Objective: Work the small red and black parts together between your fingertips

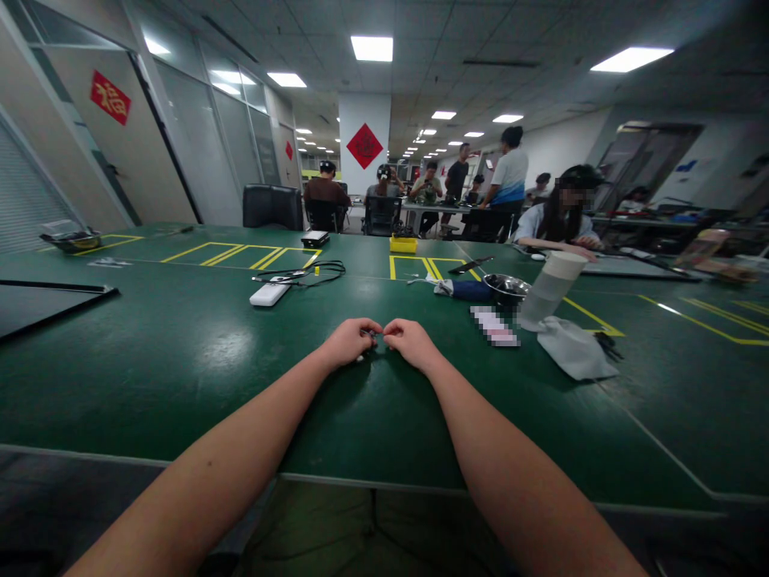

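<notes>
Both hands meet low over the green table (210, 393), fingertips nearly touching each other. My left hand (350, 341) is closed, its thumb and fingers curled around something small that I cannot make out; a whitish bit shows beneath it. Opposite, my right hand (411, 342) pinches with thumb and forefinger at the same spot. Whatever lies between its fingertips is too small to name. Nearest to the right hand is a blurred pinkish flat item (494, 326).
A white power bank (270, 292) with black cables (328, 272) lies ahead on the left. On the right are a metal bowl (508, 288), a plastic bottle (549, 292) and a white pouch (573, 349). A yellow box (403, 244) stands farther back. A person (558, 212) sits across the table.
</notes>
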Demonstrator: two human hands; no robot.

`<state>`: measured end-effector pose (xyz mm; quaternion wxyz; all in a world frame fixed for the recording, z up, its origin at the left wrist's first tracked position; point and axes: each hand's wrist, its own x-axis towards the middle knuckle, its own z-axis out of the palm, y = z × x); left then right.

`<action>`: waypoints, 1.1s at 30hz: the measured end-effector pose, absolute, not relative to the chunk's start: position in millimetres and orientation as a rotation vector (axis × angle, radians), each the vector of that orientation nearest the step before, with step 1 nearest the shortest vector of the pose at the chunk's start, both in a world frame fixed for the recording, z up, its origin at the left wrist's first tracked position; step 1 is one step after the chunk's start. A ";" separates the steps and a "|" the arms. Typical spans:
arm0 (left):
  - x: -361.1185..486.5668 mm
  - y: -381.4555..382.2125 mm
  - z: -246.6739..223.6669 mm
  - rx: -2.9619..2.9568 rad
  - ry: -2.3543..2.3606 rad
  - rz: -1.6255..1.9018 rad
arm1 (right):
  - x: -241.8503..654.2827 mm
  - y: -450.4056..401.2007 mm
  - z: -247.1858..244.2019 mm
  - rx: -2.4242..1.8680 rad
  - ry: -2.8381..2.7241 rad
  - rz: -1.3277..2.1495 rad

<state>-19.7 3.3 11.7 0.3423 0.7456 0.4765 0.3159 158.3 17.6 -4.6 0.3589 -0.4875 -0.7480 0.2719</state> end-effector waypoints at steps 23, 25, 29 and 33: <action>-13.7 8.5 -4.9 1.366 0.997 0.950 | 154.7 12.6 -4.6 -1.163 -1.379 1.300; -13.4 8.9 -3.8 1.277 0.983 0.933 | 155.0 11.3 -2.4 -1.166 -1.326 1.371; -13.4 7.8 0.7 1.160 0.997 0.939 | 156.6 10.9 1.2 -1.162 -1.211 1.469; -13.9 8.5 1.6 1.115 0.992 0.933 | 158.4 12.8 1.1 -1.149 -1.159 1.509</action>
